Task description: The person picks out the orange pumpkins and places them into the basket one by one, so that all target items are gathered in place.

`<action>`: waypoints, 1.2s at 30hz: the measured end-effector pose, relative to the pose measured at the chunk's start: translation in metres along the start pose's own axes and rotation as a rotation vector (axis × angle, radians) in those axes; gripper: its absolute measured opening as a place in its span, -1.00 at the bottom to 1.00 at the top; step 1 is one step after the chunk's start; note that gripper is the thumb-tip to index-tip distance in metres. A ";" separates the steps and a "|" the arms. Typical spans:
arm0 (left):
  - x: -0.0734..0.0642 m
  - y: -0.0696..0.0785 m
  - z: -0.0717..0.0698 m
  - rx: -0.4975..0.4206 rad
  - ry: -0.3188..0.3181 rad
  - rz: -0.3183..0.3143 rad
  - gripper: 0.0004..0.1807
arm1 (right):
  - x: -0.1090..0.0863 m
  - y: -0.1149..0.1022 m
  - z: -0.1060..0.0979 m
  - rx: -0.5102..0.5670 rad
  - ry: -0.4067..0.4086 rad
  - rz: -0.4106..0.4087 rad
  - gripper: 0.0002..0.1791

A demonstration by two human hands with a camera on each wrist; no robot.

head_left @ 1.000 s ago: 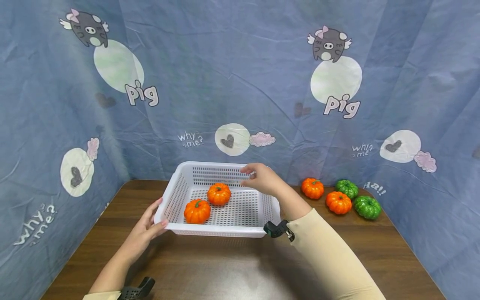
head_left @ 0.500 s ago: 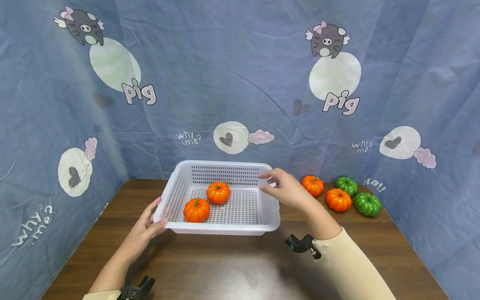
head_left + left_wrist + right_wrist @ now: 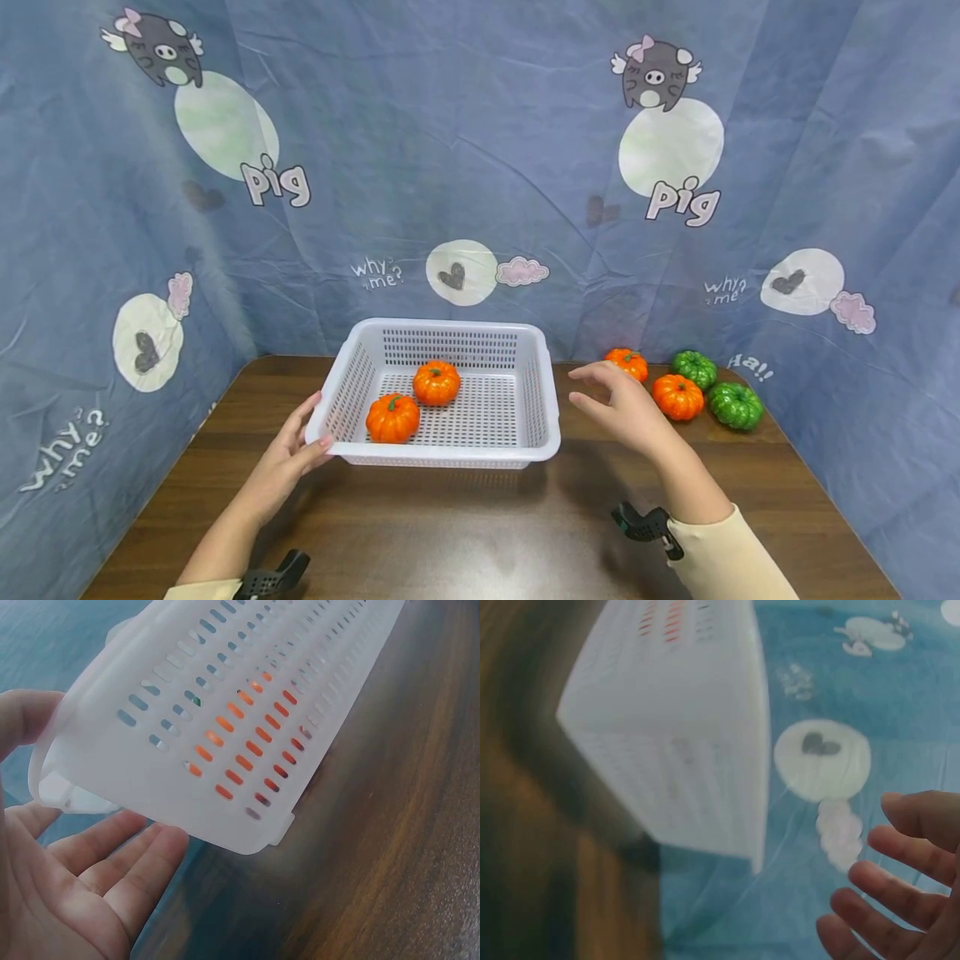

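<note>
A white plastic basket with slotted walls stands in the middle of the table. Two orange pumpkins lie inside it: one nearer pumpkin at the left and another pumpkin just behind. My left hand holds the basket's near left corner, thumb over the rim and fingers against the outside, as the left wrist view also shows. Off the basket's right side, my right hand hovers with fingers spread and nothing in them. It partly covers an orange pumpkin at the back right.
Beside that pumpkin sit another orange pumpkin and two green pumpkins, one behind and one at the right. A blue printed cloth closes off the back and both sides of the brown wooden table.
My right hand has moved from over the basket's right part out past its right rim, toward the pumpkins at the right. The left hand and the basket have stayed nearly still.
</note>
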State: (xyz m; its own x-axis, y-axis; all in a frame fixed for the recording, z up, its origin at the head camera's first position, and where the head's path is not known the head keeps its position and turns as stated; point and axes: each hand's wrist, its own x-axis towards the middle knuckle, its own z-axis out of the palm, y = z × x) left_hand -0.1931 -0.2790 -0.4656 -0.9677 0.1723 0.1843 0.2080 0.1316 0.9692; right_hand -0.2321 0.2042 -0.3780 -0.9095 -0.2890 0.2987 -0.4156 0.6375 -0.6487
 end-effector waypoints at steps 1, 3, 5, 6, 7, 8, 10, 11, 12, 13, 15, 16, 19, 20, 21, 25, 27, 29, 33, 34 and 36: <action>0.000 0.000 0.000 -0.001 0.000 0.001 -0.20 | -0.002 0.004 0.000 -0.001 0.007 0.008 -0.65; 0.000 0.000 0.000 -0.002 0.001 0.001 -0.20 | -0.007 0.011 0.000 -0.009 0.025 0.026 -0.65; 0.000 0.001 0.000 -0.001 -0.001 0.003 -0.21 | -0.011 0.018 0.000 -0.016 0.041 0.038 -0.65; 0.000 0.001 0.000 -0.002 -0.002 0.003 -0.21 | -0.014 0.022 0.000 -0.026 0.052 0.040 -0.66; 0.000 0.001 0.000 -0.002 -0.003 0.004 -0.21 | -0.016 0.025 0.000 -0.036 0.063 0.043 -0.66; -0.001 0.001 0.000 -0.001 -0.005 0.004 -0.20 | -0.018 0.029 0.000 -0.039 0.072 0.045 -0.66; -0.001 0.000 0.000 0.002 -0.006 0.004 -0.20 | -0.023 0.035 -0.001 -0.043 0.087 0.051 -0.67; -0.001 0.000 0.000 0.003 -0.005 0.005 -0.20 | -0.025 0.038 -0.002 -0.046 0.096 0.055 -0.67; -0.001 0.000 0.000 0.003 -0.005 0.006 -0.20 | -0.027 0.040 -0.003 -0.049 0.102 0.059 -0.68; -0.001 0.000 0.000 0.004 -0.005 0.007 -0.20 | -0.029 0.043 -0.003 -0.048 0.107 0.066 -0.68; -0.001 0.000 0.000 0.004 -0.005 0.010 -0.20 | -0.033 0.048 -0.005 -0.053 0.114 0.080 -0.68; -0.001 0.000 0.000 0.005 -0.005 0.011 -0.20 | -0.034 0.051 -0.006 -0.058 0.116 0.089 -0.67; -0.001 0.000 0.000 0.010 -0.010 0.012 -0.20 | -0.040 0.058 -0.009 -0.071 0.123 0.121 -0.66; -0.001 0.000 0.000 0.011 -0.011 0.011 -0.20 | -0.041 0.060 -0.010 -0.075 0.125 0.128 -0.66; -0.001 0.000 0.000 0.012 -0.013 0.010 -0.20 | -0.043 0.062 -0.011 -0.081 0.127 0.136 -0.66; -0.001 0.001 -0.001 0.016 -0.016 0.003 -0.20 | -0.049 0.071 -0.014 -0.107 0.146 0.151 -0.66; -0.001 0.001 -0.001 0.017 -0.017 0.002 -0.20 | -0.052 0.075 -0.016 -0.115 0.157 0.160 -0.66; -0.001 0.001 -0.001 0.019 -0.015 0.002 -0.20 | -0.054 0.079 -0.017 -0.120 0.169 0.171 -0.66; -0.001 0.000 -0.001 0.025 -0.012 0.000 -0.20 | -0.058 0.088 -0.021 -0.109 0.197 0.191 -0.66; 0.000 0.000 -0.001 0.026 -0.012 0.002 -0.21 | -0.058 0.090 -0.023 -0.104 0.203 0.199 -0.65; 0.000 -0.001 -0.001 0.027 -0.014 0.006 -0.21 | -0.059 0.095 -0.025 -0.093 0.219 0.220 -0.65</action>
State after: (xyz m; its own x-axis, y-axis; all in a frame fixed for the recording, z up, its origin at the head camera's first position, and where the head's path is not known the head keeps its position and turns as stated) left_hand -0.1932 -0.2800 -0.4662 -0.9643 0.1869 0.1878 0.2179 0.1565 0.9633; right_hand -0.2182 0.2992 -0.4399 -0.9512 0.0173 0.3081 -0.1975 0.7331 -0.6508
